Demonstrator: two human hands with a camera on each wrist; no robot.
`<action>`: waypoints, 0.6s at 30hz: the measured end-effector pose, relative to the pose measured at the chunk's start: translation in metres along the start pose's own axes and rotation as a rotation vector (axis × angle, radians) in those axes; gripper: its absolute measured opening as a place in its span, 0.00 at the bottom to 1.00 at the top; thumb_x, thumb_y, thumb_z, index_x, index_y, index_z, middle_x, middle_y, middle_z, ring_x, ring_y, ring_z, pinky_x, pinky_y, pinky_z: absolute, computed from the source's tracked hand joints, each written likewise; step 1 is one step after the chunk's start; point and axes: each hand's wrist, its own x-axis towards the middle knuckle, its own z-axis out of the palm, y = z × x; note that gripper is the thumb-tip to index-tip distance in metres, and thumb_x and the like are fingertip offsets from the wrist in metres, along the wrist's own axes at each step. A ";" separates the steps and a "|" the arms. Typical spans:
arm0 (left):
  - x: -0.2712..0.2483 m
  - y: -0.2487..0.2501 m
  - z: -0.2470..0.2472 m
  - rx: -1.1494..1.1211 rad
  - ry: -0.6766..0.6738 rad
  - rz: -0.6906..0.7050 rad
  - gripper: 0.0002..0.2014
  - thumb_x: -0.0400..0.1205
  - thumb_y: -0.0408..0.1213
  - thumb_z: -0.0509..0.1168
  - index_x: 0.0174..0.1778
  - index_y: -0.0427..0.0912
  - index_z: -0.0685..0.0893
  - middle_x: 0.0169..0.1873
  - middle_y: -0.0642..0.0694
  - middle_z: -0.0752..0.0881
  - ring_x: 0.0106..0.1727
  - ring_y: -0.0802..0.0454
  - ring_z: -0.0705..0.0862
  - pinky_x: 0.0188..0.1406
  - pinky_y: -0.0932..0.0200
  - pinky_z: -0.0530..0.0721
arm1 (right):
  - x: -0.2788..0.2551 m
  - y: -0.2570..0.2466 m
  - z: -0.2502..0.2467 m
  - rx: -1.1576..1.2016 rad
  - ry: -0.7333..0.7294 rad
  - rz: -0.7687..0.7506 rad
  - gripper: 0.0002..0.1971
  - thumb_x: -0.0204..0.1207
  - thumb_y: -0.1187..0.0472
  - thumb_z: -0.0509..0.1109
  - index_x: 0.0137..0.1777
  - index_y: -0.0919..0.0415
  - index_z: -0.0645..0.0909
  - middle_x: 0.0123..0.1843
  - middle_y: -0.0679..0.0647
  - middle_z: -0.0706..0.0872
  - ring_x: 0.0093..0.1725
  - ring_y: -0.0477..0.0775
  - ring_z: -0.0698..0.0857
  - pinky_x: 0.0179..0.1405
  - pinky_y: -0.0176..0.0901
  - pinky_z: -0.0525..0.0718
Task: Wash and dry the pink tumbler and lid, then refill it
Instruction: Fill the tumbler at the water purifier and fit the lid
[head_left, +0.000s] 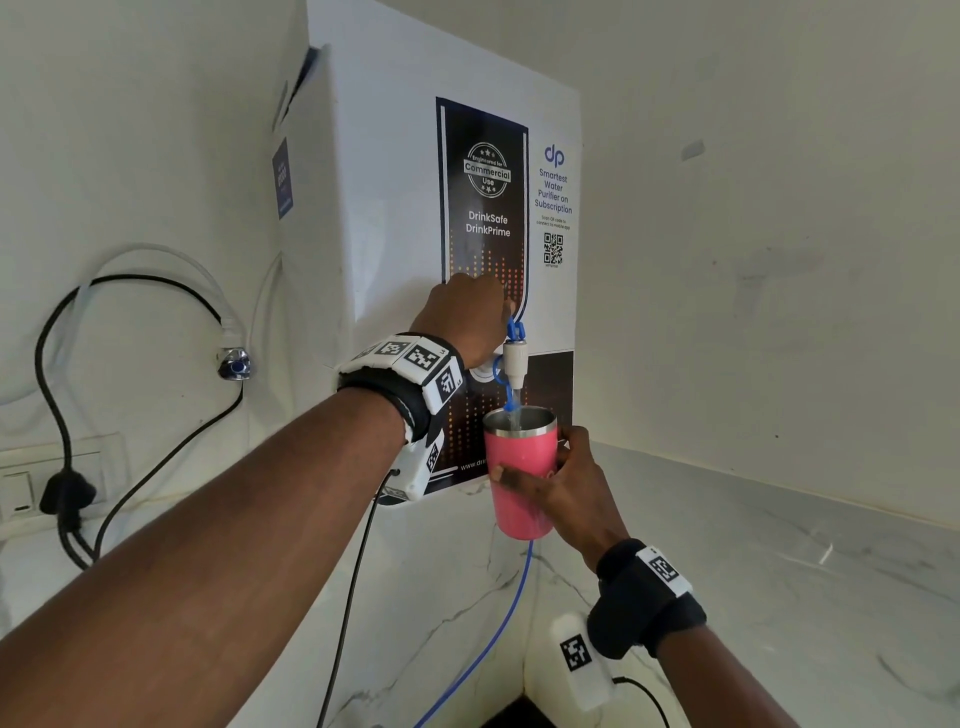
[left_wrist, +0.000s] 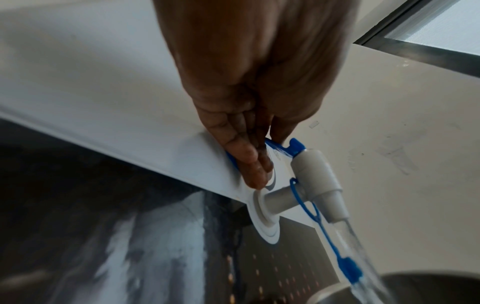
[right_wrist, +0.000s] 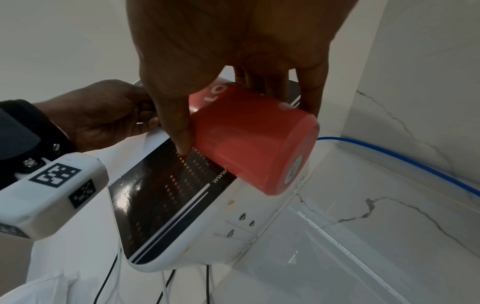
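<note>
The right hand (head_left: 558, 488) grasps the pink tumbler (head_left: 521, 467) under the white tap (head_left: 515, 364); the left hand (head_left: 465, 317) pinches its blue lever (left_wrist: 280, 151), and water seems to flow.

The head view looks forward and slightly down at the purifier (head_left: 452, 208) from arm's reach. The left wrist view faces its tap (left_wrist: 315, 181), very near. The right wrist view looks up from below; all share the purifier's front.

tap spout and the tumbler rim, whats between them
Only a falling stream of water between the tap spout and the pink tumbler, in the head view.
</note>
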 end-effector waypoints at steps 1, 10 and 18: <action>-0.001 0.000 -0.001 -0.002 0.001 0.001 0.12 0.96 0.41 0.57 0.50 0.40 0.77 0.58 0.29 0.86 0.63 0.30 0.84 0.51 0.49 0.71 | 0.000 0.001 0.000 0.000 0.002 0.000 0.39 0.66 0.46 0.88 0.69 0.46 0.66 0.59 0.41 0.84 0.54 0.45 0.88 0.44 0.37 0.87; -0.002 0.001 -0.001 -0.007 0.011 0.011 0.14 0.96 0.43 0.57 0.47 0.42 0.75 0.57 0.30 0.87 0.60 0.31 0.85 0.50 0.49 0.72 | 0.000 -0.001 0.000 0.008 0.010 -0.009 0.41 0.65 0.45 0.89 0.70 0.48 0.67 0.61 0.43 0.86 0.55 0.48 0.89 0.51 0.47 0.91; 0.001 -0.002 0.003 -0.019 0.029 -0.002 0.18 0.96 0.44 0.57 0.57 0.33 0.84 0.58 0.29 0.86 0.62 0.29 0.85 0.51 0.49 0.72 | -0.002 -0.003 0.000 0.014 -0.002 -0.012 0.40 0.65 0.45 0.88 0.70 0.47 0.66 0.59 0.40 0.84 0.54 0.45 0.88 0.48 0.40 0.89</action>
